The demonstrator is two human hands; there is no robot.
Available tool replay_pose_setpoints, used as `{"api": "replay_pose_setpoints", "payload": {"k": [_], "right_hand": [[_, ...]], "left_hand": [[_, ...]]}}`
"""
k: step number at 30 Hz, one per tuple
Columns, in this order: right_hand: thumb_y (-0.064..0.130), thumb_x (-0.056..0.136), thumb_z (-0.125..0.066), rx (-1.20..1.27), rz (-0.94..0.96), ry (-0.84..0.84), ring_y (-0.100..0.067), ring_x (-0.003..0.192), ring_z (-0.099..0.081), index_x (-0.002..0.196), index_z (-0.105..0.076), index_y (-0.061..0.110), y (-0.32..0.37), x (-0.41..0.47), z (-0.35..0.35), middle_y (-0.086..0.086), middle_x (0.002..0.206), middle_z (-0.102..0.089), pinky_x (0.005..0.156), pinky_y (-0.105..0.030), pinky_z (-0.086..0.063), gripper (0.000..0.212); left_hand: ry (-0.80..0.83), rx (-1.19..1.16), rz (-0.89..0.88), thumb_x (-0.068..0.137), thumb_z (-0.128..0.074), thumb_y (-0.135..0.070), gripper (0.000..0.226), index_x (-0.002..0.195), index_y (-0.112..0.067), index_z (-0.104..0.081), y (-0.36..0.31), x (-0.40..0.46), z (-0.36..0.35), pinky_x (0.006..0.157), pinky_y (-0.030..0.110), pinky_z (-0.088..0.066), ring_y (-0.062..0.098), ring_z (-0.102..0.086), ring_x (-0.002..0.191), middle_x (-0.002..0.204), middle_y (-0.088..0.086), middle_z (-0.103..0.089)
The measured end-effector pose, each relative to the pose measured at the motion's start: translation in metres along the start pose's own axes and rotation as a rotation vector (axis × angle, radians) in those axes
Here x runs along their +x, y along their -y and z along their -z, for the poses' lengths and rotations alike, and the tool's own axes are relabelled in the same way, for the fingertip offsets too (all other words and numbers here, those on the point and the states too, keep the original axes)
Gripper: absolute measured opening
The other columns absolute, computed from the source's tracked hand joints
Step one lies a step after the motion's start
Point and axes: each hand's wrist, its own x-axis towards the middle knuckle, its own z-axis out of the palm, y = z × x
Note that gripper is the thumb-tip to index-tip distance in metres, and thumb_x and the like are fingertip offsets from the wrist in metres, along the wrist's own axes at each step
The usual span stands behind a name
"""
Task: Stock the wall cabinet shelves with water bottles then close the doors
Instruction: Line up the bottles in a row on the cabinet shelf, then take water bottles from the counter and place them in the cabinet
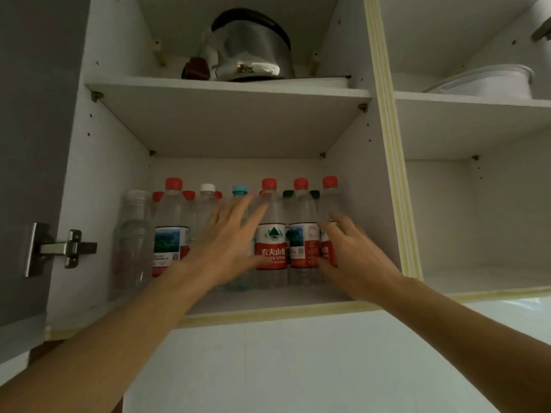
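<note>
Several water bottles stand in rows on the bottom shelf (268,299) of the open wall cabinet, most with red caps and red labels. My left hand (229,242) reaches in with fingers spread and straight in front of a blue-capped bottle (239,190) and beside a red-labelled bottle (272,234); it is motion-blurred. My right hand (354,257) curls its fingers round the rightmost red-capped bottle (330,198) at label height. A clear bottle (134,234) with a clear cap stands at the far left.
The left door (26,144) is swung open, its hinge (64,248) at the cabinet side. On the upper shelf sits a steel kettle (250,52). The right compartment holds a white bowl (489,81) above and a bare lower shelf (489,278). White wall below.
</note>
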Motion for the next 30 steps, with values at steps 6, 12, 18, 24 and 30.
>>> {"api": "replay_pose_setpoints", "payload": {"k": [6, 12, 18, 24, 30], "right_hand": [[0.039, 0.097, -0.049, 0.221, 0.059, -0.341, -0.011, 0.082, -0.060, 0.105, -0.067, 0.020, 0.009, -0.066, 0.013, 0.007, 0.096, -0.063, 0.070, -0.035, -0.057, 0.028], [0.010, 0.094, -0.059, 0.348, 0.113, -0.249, -0.009, 0.073, -0.060, 0.093, -0.069, 0.011, -0.006, -0.145, -0.004, 0.006, 0.083, -0.065, 0.063, -0.021, -0.051, 0.010], [0.011, 0.095, -0.059, 0.590, -0.073, -0.037, -0.008, 0.078, -0.063, 0.089, -0.069, 0.018, -0.046, -0.242, -0.028, 0.012, 0.081, -0.066, 0.062, -0.013, -0.046, 0.014], [0.025, 0.098, -0.056, 0.670, -0.266, 0.337, -0.005, 0.082, -0.067, 0.098, -0.073, 0.019, -0.098, -0.349, -0.062, 0.014, 0.087, -0.072, 0.072, -0.024, -0.054, 0.018], [0.035, 0.098, -0.058, 0.573, -0.327, 0.748, -0.012, 0.097, -0.064, 0.119, -0.070, 0.020, -0.121, -0.444, -0.116, 0.011, 0.100, -0.068, 0.082, -0.024, -0.050, 0.028]], "left_hand": [[-0.436, -0.609, -0.005, 0.099, -0.055, -0.044, 0.024, 0.103, -0.022, -0.064, -0.069, -0.016, 0.035, 0.060, 0.024, -0.055, 0.007, -0.064, 0.070, 0.081, -0.015, -0.063], [-0.373, -0.842, 0.072, 0.105, -0.054, -0.030, 0.035, 0.083, -0.006, -0.068, -0.142, -0.063, 0.036, 0.055, 0.026, -0.049, 0.012, -0.063, 0.055, 0.062, -0.001, -0.065], [-0.210, -0.973, 0.301, 0.107, -0.052, -0.027, 0.037, 0.083, -0.003, -0.068, -0.215, -0.135, 0.010, 0.054, 0.010, -0.038, 0.007, -0.057, 0.046, 0.057, 0.003, -0.064], [0.014, -1.001, 0.620, 0.106, -0.053, -0.029, 0.039, 0.080, -0.002, -0.066, -0.316, -0.223, -0.042, 0.050, 0.016, -0.038, 0.005, -0.052, 0.041, 0.055, 0.005, -0.063], [0.404, -0.909, 0.884, 0.104, -0.053, -0.038, 0.033, 0.089, -0.012, -0.066, -0.385, -0.335, -0.094, 0.051, 0.025, -0.048, 0.009, -0.065, 0.053, 0.072, -0.003, -0.069]]}}
